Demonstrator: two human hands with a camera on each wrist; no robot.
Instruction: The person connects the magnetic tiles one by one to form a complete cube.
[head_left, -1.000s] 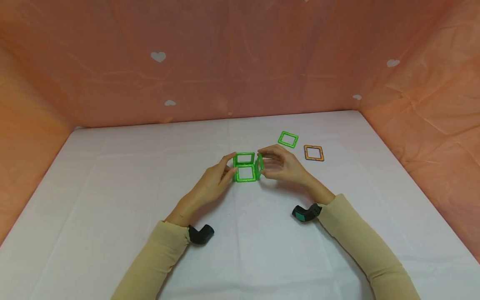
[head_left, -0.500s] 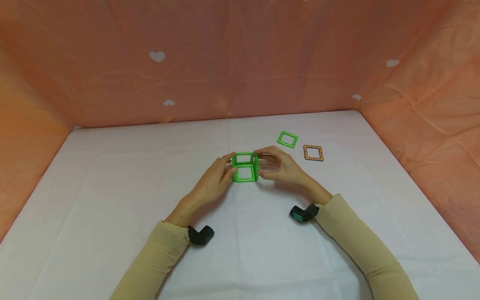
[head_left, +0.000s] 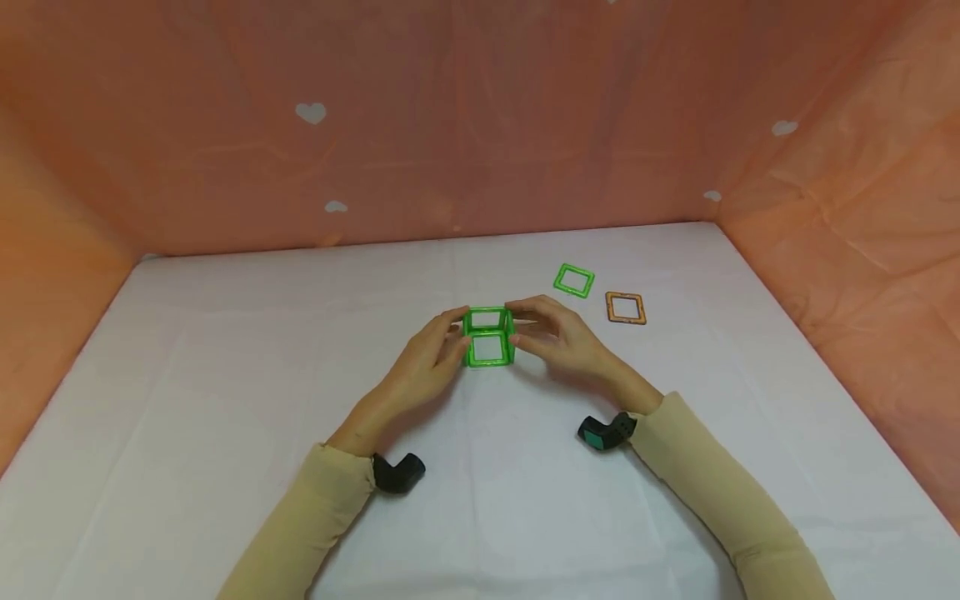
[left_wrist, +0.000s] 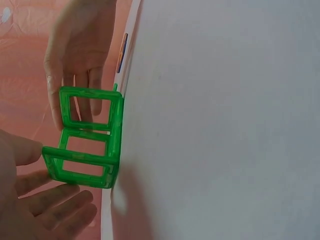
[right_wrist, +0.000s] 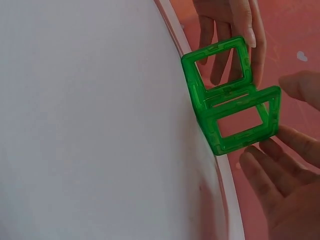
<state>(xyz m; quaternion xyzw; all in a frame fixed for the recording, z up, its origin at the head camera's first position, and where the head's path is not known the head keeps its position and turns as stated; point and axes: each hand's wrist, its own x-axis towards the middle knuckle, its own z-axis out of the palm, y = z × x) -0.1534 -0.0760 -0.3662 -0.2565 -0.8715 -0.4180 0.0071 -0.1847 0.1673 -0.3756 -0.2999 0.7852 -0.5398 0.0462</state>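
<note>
Green square magnetic tiles, hollow frames, are joined into a box form (head_left: 488, 362) with a base, a back and two sides; its top and front are unfilled. My left hand (head_left: 426, 367) pinches the left side tile (left_wrist: 82, 156) between thumb and fingers. On the opposite side, the right side tile (right_wrist: 245, 136) is pinched by my right hand (head_left: 566, 340), thumb at its near edge and fingertips at the far one. Both sides stand upright against the base. In the wrist views, parts of the fingers lie behind the tiles.
A loose green square tile (head_left: 570, 291) lies flat behind my right hand. Right of it lies an orange square tile (head_left: 627, 320). The white table (head_left: 480, 500) ends at an orange cloth (head_left: 480, 125) behind and at the sides.
My right hand has moved slightly left and brought the tilted right side tile up against the base and back. The left hand has stayed almost still.
</note>
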